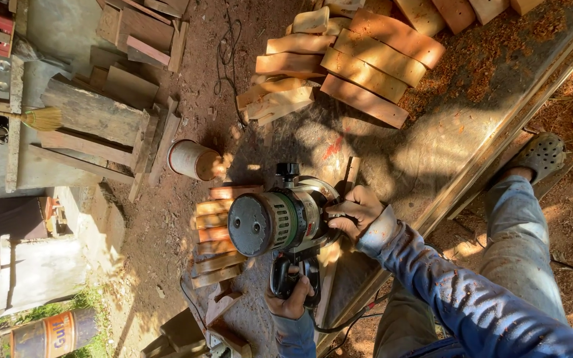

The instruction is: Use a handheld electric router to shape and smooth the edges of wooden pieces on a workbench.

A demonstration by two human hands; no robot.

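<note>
A long flat workbench [445,126] with a grey, sawdust-strewn top and a metal edge rail carried the work. A heap of short, curved orange-brown wooden blocks [346,63] lay on it at the far end. Beside that heap, nearer the person, a narrow wooden strip [348,174] rested flat on the top, with a red smear [332,147] between them.

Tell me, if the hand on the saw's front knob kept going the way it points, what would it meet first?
The left hand points across the circular saw; past that grip, it would likely meet the row of short wooden pieces beyond the motor, though depth is unclear.
</note>
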